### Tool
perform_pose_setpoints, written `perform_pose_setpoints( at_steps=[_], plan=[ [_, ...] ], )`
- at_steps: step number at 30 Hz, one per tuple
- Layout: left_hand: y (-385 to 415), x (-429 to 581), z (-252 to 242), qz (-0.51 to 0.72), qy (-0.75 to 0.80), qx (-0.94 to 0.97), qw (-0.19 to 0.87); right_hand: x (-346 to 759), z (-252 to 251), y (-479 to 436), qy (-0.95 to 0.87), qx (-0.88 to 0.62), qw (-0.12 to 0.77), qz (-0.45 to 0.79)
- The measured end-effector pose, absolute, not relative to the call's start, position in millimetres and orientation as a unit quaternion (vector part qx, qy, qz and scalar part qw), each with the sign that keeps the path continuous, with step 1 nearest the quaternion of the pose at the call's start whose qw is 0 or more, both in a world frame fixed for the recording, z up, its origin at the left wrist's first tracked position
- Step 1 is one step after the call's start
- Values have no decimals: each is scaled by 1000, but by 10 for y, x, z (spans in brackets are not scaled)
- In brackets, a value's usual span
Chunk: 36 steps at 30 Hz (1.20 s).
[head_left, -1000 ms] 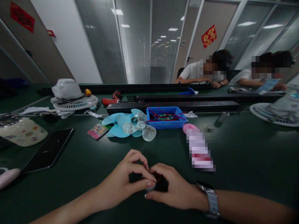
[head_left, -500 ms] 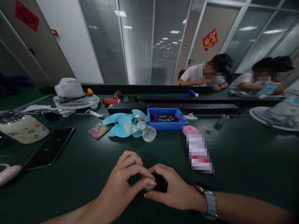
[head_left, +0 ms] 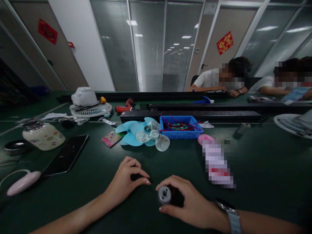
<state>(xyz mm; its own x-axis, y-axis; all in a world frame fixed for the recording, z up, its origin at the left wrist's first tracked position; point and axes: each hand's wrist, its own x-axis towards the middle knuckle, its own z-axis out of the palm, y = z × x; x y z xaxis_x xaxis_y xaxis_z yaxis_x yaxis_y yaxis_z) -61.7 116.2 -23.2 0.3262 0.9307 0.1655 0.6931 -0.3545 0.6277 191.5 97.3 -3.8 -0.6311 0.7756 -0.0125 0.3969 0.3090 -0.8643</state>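
Note:
My right hand (head_left: 188,201) is closed around a small metal motor (head_left: 164,195), its thumb and fingers on the sides. The motor's round end faces me and shows a dark centre and small holes. To its left, apart from the motor, my left hand (head_left: 130,175) is held low over the table. Its thumb and fingertips are drawn together in a loose pinch. Whether anything tiny lies between those tips I cannot make out.
Beyond my hands are blue and clear fan blades (head_left: 136,133) and a blue bin (head_left: 181,133) of wired circuit boards. A phone-like black slab (head_left: 67,156) lies left; another metal cylinder (head_left: 243,128) stands right. A blurred pink item (head_left: 218,164) lies nearby. People sit across the table.
My left hand has come off the motor and drawn away to the left. The right hand keeps the motor, its round end now turned into sight. The view has shifted left.

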Motion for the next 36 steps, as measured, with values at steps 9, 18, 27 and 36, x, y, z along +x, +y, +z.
perform_pose_setpoints(
  at_steps=[9, 18, 27, 36],
  plan=[
    [1150, -719, -299, 265, 487, 799, 231, 1899, -10, 959, -779, -382, 201, 454],
    [1034, -544, 255, 371, 441, 799, 171, 1929, -66, 974, -787, -357, 223, 451],
    [941, -205, 176, 376, 374, 821, 209, 1911, -106, 978, -797, -355, 233, 429],
    [887, -201, 147, 372, 373, 825, 204, 1928, -136, 999, -809, -333, 241, 421]
  ],
)
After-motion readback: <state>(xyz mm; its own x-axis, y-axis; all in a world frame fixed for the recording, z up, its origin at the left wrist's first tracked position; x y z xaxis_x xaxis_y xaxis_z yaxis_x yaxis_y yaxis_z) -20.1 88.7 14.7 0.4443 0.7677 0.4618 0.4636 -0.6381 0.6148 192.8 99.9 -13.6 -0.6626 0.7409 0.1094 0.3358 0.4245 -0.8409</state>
